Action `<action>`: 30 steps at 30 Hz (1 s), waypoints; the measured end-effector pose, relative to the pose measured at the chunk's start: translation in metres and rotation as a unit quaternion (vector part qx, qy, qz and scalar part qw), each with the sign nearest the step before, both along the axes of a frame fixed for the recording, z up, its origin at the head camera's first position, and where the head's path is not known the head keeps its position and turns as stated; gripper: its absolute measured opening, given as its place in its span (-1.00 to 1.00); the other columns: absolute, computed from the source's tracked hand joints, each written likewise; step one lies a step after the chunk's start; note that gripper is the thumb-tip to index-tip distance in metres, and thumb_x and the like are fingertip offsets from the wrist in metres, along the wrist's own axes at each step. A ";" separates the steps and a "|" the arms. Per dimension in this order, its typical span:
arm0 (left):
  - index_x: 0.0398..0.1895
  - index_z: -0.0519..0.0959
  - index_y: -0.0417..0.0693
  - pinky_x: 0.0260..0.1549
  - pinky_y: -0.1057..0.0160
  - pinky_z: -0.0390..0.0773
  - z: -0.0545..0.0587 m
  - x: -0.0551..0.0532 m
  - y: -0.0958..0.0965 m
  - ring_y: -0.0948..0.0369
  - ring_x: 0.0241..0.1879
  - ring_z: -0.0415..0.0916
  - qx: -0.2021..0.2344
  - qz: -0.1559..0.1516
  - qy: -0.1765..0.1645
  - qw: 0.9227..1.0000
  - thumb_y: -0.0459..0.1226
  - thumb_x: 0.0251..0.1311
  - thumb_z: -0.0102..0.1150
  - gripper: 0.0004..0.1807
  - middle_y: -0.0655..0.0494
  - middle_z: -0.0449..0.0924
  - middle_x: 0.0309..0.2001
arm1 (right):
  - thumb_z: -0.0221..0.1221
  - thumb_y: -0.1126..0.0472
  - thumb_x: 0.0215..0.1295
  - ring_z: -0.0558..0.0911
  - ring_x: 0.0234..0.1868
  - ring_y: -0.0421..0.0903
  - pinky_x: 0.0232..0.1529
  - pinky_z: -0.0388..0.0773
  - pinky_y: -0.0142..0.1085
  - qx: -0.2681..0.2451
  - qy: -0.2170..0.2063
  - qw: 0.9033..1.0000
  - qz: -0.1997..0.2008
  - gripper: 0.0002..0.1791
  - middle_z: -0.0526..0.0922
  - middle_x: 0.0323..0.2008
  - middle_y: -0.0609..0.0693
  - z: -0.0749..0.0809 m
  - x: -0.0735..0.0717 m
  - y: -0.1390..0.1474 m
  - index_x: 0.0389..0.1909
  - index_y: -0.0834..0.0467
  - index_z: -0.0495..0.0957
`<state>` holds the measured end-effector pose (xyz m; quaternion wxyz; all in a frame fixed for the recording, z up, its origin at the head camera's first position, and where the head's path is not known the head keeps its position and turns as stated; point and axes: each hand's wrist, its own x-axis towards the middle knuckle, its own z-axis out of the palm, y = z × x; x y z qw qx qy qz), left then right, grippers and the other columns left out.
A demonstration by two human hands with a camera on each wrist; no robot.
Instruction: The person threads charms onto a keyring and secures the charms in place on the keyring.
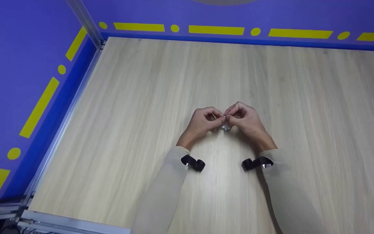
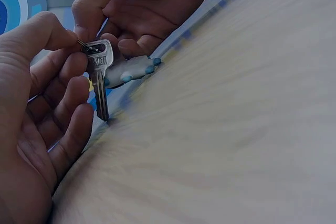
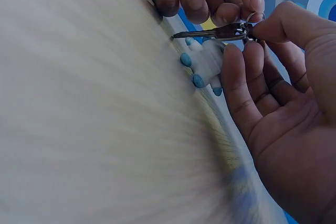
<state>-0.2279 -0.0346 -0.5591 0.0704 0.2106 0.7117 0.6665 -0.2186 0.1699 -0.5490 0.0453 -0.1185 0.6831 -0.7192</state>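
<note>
In the head view my left hand (image 1: 203,121) and right hand (image 1: 248,119) meet fingertip to fingertip over the table. Between them is a thin metal key ring (image 3: 249,16), pinched by the thumb and fingertips of both hands. A silver key (image 2: 100,59) with raised letters on its head hangs from the ring, its blade pointing down. Beside the key, below the right fingers, dangles a white charm (image 2: 128,71) with several rounded blue tips. My palms and other fingers curl loosely around these pieces. Part of the ring is hidden behind the fingertips.
A pale wood-grain table (image 1: 135,130) spreads under both arms. Blue-purple panels (image 1: 21,48) with yellow dashes and dots stand along its left and far sides. Metal rails (image 1: 67,117) run by the left edge. Each wrist wears a black camera (image 1: 193,162).
</note>
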 end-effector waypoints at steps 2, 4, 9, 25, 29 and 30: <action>-0.22 0.75 -0.31 -0.53 0.36 0.46 0.000 0.000 0.000 0.32 -0.54 0.44 0.002 0.000 0.004 1.000 -0.42 0.31 0.38 -0.92 0.16 0.71 -0.39 | 0.20 0.66 0.30 0.69 -0.33 -0.09 -0.39 0.65 -0.37 -0.001 0.000 1.000 0.000 -0.91 0.70 -0.22 0.14 0.000 0.000 0.001 -0.32 0.53 0.48; -0.22 0.76 -0.32 -0.54 0.36 0.45 0.000 0.000 0.001 0.32 -0.55 0.43 0.006 0.000 0.008 1.000 -0.43 0.32 0.38 -0.92 0.14 0.72 -0.38 | 0.19 0.66 0.30 0.69 -0.33 -0.09 -0.38 0.66 -0.36 -0.003 -0.003 1.000 0.000 -0.92 0.70 -0.21 0.15 0.000 0.000 0.001 -0.31 0.53 0.48; -0.21 0.76 -0.33 -0.56 0.35 0.44 0.000 -0.001 0.000 0.31 -0.57 0.42 0.016 -0.004 0.004 1.000 -0.43 0.34 0.35 -0.92 0.14 0.71 -0.40 | 0.20 0.64 0.30 0.69 -0.29 -0.10 -0.36 0.64 -0.39 0.008 -0.004 1.000 -0.008 -0.93 0.70 -0.21 0.12 0.001 0.000 0.001 -0.30 0.49 0.51; -0.22 0.74 -0.30 -0.59 0.35 0.45 0.000 0.000 -0.004 0.31 -0.57 0.44 0.004 0.008 0.008 1.000 -0.40 0.33 0.36 -0.92 0.18 0.68 -0.44 | 0.25 0.58 0.30 0.69 -0.27 -0.07 -0.35 0.60 -0.40 0.042 0.004 0.999 -0.016 -0.93 0.72 -0.21 0.12 0.002 0.000 -0.004 -0.31 0.42 0.56; -0.26 0.74 -0.27 -0.54 0.36 0.46 0.000 0.001 -0.003 0.33 -0.53 0.45 -0.011 0.032 0.026 0.999 -0.43 0.28 0.36 -0.95 0.21 0.65 -0.42 | 0.24 0.60 0.30 0.68 -0.29 -0.09 -0.36 0.63 -0.40 0.026 0.001 0.999 -0.019 -0.93 0.71 -0.23 0.13 0.004 0.000 -0.005 -0.31 0.44 0.56; -0.27 0.74 -0.26 -0.52 0.36 0.46 0.000 0.001 -0.002 0.33 -0.51 0.46 -0.015 0.039 0.032 0.999 -0.44 0.26 0.35 -0.97 0.22 0.64 -0.41 | 0.23 0.61 0.30 0.68 -0.30 -0.09 -0.36 0.63 -0.40 0.022 0.002 1.000 -0.020 -0.93 0.71 -0.23 0.13 0.004 0.000 -0.005 -0.31 0.44 0.56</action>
